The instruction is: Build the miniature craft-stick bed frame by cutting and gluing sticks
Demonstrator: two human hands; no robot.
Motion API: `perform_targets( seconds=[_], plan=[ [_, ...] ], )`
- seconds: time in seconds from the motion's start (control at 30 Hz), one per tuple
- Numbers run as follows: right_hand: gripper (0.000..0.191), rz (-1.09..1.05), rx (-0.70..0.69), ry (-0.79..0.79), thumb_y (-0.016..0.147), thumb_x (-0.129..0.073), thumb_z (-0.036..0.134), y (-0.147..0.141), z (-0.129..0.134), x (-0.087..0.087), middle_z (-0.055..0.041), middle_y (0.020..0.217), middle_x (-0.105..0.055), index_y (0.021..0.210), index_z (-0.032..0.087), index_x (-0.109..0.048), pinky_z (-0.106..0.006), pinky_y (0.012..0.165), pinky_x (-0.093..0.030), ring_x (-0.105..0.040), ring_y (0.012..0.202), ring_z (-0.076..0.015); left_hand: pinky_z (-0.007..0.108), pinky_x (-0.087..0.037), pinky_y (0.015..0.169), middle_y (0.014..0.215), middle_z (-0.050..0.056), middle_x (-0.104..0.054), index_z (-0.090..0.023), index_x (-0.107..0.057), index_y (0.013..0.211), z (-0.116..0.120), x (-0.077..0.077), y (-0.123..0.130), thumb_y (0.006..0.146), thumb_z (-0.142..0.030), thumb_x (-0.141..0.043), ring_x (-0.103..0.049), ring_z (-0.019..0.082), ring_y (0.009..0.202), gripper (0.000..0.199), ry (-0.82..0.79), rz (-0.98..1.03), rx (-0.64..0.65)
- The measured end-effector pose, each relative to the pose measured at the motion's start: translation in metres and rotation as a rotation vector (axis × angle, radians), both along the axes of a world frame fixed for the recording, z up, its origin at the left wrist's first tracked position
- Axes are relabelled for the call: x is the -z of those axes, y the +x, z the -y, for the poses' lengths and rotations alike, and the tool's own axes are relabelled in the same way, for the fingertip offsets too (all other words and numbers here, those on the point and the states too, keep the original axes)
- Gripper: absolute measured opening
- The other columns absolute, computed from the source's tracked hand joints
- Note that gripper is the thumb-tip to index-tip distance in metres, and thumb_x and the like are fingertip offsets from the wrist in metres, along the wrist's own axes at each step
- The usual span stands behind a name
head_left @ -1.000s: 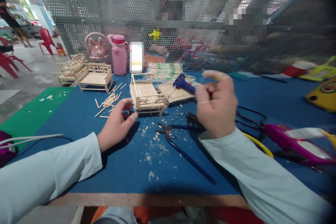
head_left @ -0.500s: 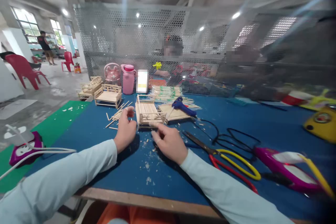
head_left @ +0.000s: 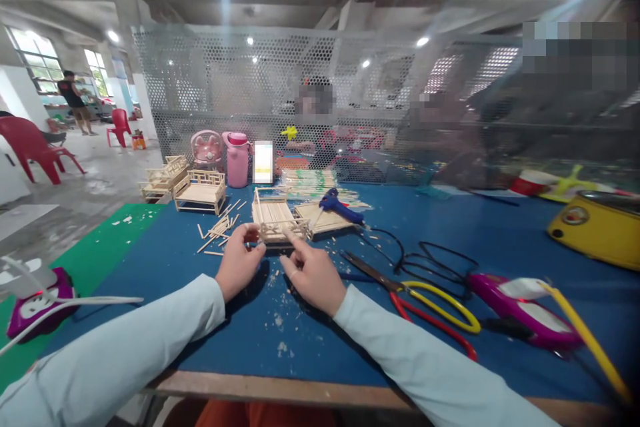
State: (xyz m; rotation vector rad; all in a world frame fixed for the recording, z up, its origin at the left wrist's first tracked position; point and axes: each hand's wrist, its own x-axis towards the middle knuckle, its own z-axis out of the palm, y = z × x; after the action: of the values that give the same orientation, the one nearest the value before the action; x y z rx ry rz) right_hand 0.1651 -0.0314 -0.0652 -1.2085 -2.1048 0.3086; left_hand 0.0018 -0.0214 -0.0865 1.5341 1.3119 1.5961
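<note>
A small bench-like frame made of thin wooden sticks (head_left: 273,212) stands on the blue table, with a low crossed railing along its near side. My left hand (head_left: 240,265) is at its near left corner, curled fingers and thumb closed about that corner. With the index finger stretched to the near railing, my right hand (head_left: 316,275) touches it; the thumb is apart and lower. Loose short sticks (head_left: 220,230) lie left of the frame. Right of it, a blue glue gun (head_left: 343,207) rests on a flat stick panel (head_left: 327,221).
Scissors (head_left: 415,293) with red and yellow handles lie right of my right hand. Beyond them are a black cable, a purple power strip (head_left: 525,313) and a yellow device (head_left: 595,230). Finished stick benches (head_left: 200,192), a pink flask (head_left: 237,160) and a mesh partition (head_left: 200,67) stand behind.
My left hand has come to the frame's near left corner. My right index finger has straightened and moved up along the railing. The view has shifted a little.
</note>
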Motion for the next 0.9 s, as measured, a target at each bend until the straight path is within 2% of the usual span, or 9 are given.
perform_targets(
  seconds=[0.23, 0.9],
  plan=[
    [0.056, 0.019, -0.026, -0.03, 0.079, -0.049, 0.025, -0.0018, -0.0015, 0.0016, 0.0029, 0.054, -0.059, 0.133, 0.01, -0.051, -0.025, 0.054, -0.038, -0.05, 0.049, -0.0134, 0.031, -0.049, 0.074, 0.084, 0.005, -0.064, -0.014, -0.062, 0.09, -0.0019, 0.0013, 0.0008, 0.073, -0.018, -0.06, -0.06, 0.016, 0.076, 0.017, 0.018, -0.014, -0.029],
    [0.054, 0.041, -0.052, 0.008, 0.079, -0.05, 0.02, -0.0006, -0.0037, -0.0003, 0.0042, 0.053, -0.058, 0.133, 0.013, -0.051, -0.024, 0.053, -0.036, -0.05, 0.048, -0.0128, 0.031, -0.047, 0.075, 0.084, 0.007, -0.064, -0.013, -0.063, 0.088, -0.001, 0.0001, -0.0006, 0.076, -0.018, -0.058, -0.059, 0.018, 0.079, 0.014, 0.024, -0.066, -0.021]
  ],
)
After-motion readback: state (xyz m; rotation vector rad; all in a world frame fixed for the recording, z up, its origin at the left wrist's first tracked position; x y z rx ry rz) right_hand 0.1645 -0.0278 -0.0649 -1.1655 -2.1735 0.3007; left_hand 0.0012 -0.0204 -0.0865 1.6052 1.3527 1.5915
